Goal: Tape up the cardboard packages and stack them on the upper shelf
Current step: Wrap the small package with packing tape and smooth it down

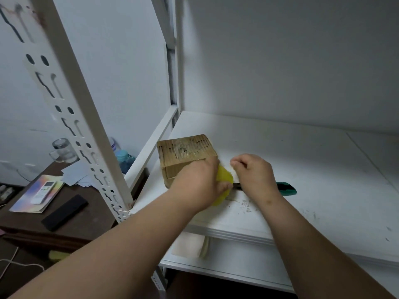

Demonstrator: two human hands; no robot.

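I see the brown cardboard package (185,156), its corrugated top scuffed and torn, near the shelf's (302,160) left edge. My left hand (200,182) grips yellow tape (224,180) against it; my right hand (254,173), fingers curled, rests over a green-handled cutter (287,188).

A tan, ribbed cardboard package (185,157) is sitting mid-frame, a yellow tape roll (224,180) glowing beside it, a green-handled cutter (287,188) lying right of centre on the white shelf (302,160).

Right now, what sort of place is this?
Probably a home storeroom or spare room: a white metal shelf against a bare wall, beside a cluttered desk holding a remote and glass mug.
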